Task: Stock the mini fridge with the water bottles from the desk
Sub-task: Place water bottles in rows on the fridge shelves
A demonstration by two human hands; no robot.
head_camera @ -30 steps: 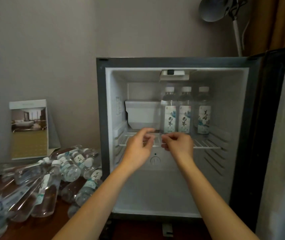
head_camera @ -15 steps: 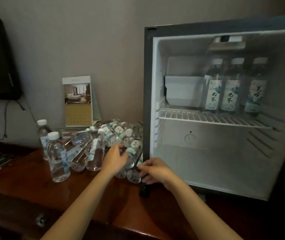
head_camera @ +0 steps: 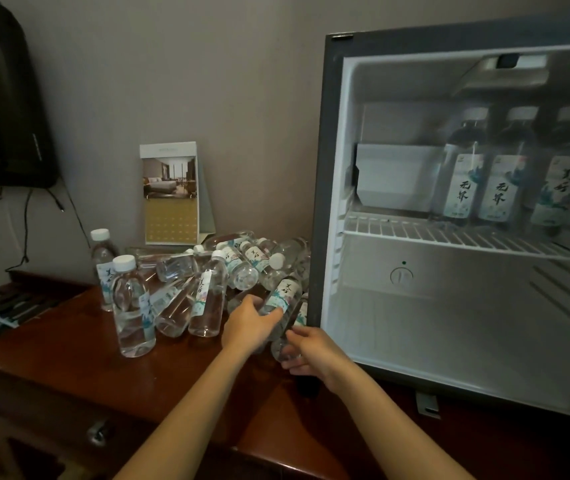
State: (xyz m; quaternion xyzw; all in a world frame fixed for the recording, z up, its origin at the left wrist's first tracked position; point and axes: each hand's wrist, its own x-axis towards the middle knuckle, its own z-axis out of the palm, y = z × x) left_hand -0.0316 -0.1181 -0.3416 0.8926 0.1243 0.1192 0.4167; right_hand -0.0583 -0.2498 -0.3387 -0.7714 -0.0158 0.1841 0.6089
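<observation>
So far the stocking looks barely begun. Three bottles [head_camera: 494, 181] stand upright on the wire shelf [head_camera: 415, 233] at the right of the open mini fridge [head_camera: 332, 202], beside a white box [head_camera: 397, 174]; no bottle shows in the compartment below the shelf. Most of the water bottles lie in a heap [head_camera: 242, 268] on the counter [head_camera: 69, 358], close against the fridge's left side, with two upright bottles [head_camera: 131, 306] just left of it. The left hand [head_camera: 250, 325] has its fingers wrapped round a labelled bottle [head_camera: 283, 296] at the heap's near edge. The right hand [head_camera: 314, 351] curls its fingers about the end of a lower bottle [head_camera: 281, 349] just beneath. Both bottles appear to rest in the heap, not yet lifted, so nearly the whole pile is left to move.
</observation>
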